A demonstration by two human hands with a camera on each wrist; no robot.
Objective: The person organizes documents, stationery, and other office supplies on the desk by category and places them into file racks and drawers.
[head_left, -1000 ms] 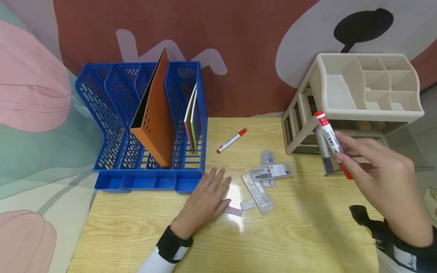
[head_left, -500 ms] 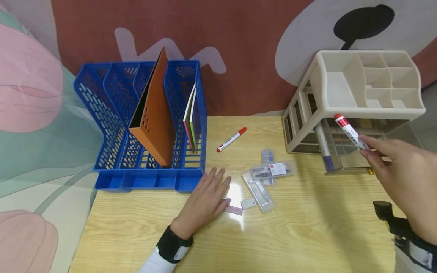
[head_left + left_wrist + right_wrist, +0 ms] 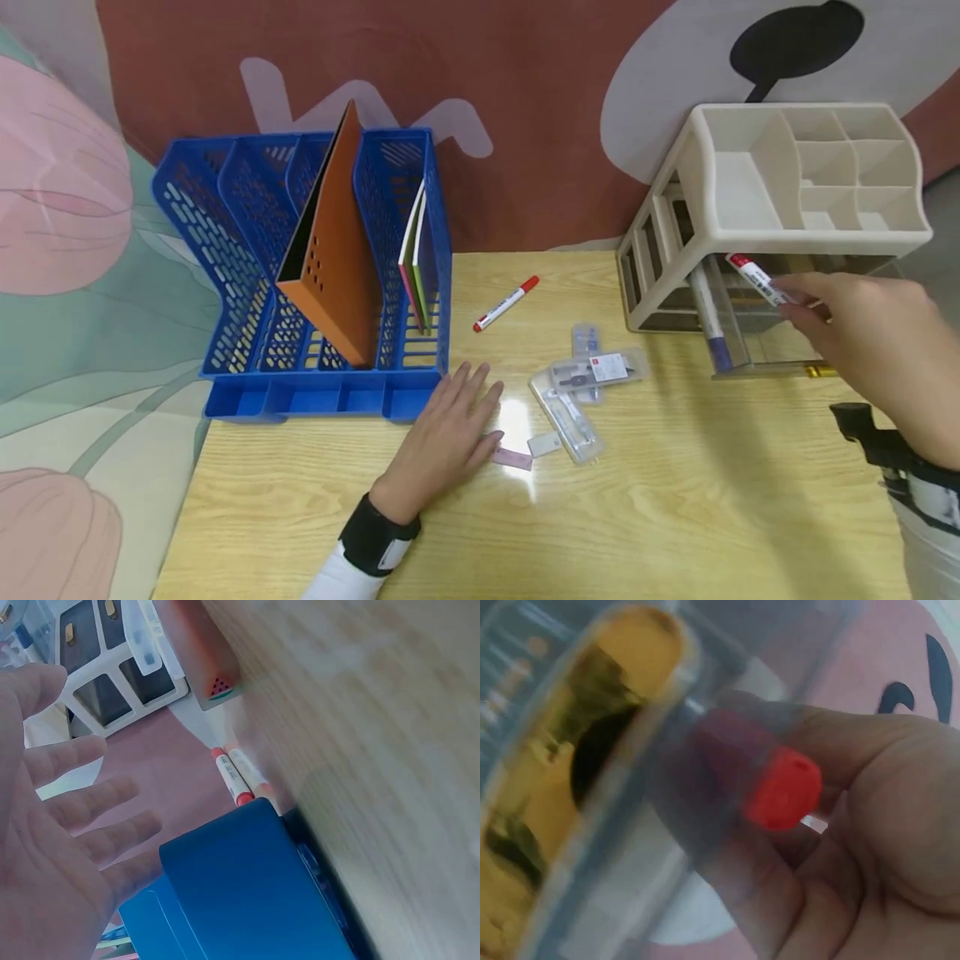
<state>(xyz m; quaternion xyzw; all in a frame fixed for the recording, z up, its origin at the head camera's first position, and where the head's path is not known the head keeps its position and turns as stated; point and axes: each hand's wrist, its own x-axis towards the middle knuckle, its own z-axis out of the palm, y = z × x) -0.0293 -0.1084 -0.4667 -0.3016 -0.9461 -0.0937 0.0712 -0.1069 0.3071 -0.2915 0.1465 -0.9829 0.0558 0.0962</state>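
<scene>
Red-and-white marker (image 3: 757,279) sits between your right thumb and fingers, tilted, its far end up toward the left, above the pulled-out clear drawer (image 3: 765,369) of the cream desktop organizer (image 3: 825,240) on the right. You pinch it with your right hand (image 3: 877,350); whether it touches the drawer, you cannot tell. Along the drawer's left side lies a blue-ended pen (image 3: 708,317).

Your left hand (image 3: 442,442) is spread wide, palm down, holding nothing, its fingertips by the near right corner of the blue file rack (image 3: 322,377); your thumb is just beside a pink strip (image 3: 512,459). To the right of that strip lie a pale eraser (image 3: 544,443) and a compass case (image 3: 598,369) overlapping another clear case (image 3: 566,417). Farther off, a second marker (image 3: 506,304) lies diagonally on the wooden table (image 3: 570,533). An orange folder (image 3: 341,275) stands in the rack.
</scene>
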